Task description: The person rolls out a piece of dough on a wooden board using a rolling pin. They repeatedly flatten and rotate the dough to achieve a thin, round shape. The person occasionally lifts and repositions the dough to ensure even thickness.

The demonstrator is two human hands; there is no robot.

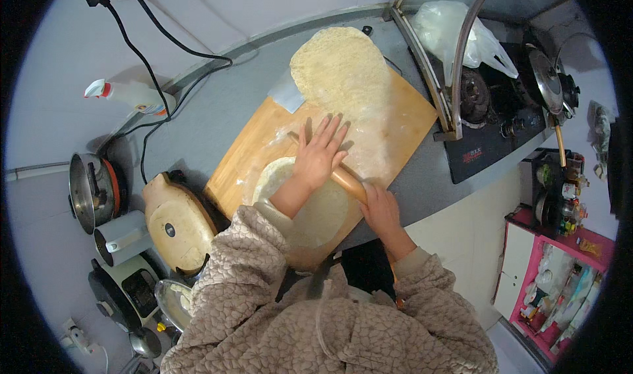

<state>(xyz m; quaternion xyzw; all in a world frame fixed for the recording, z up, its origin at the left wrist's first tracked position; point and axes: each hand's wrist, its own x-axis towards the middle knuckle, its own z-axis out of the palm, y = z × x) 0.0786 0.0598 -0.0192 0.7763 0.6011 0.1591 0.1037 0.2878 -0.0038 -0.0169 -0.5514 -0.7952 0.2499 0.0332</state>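
Observation:
A wooden rolling pin (pixel 350 182) lies slantwise over a thin round sheet of dough (pixel 316 218) on the wooden board (pixel 237 159). My left hand (pixel 319 159) rests palm down across the pin's middle, its fingers spread and stretched toward the far side. The pin's near right end is in the grip of my right hand (pixel 381 208). Beyond my left hand, a second, yellowish flat dough sheet (pixel 339 67) covers the board's far part and overhangs its edge. My left forearm hides part of the nearer dough. Loose flour dusts the board.
Left of the board stand an electric griddle (pixel 178 228), a steel pot (pixel 89 193) and a rice cooker (pixel 131 290). Black cords (pixel 148 72) cross the counter near a spray bottle (pixel 138 97). A metal-framed partition (pixel 420 67) separates the board from the black cooktop (pixel 489 151).

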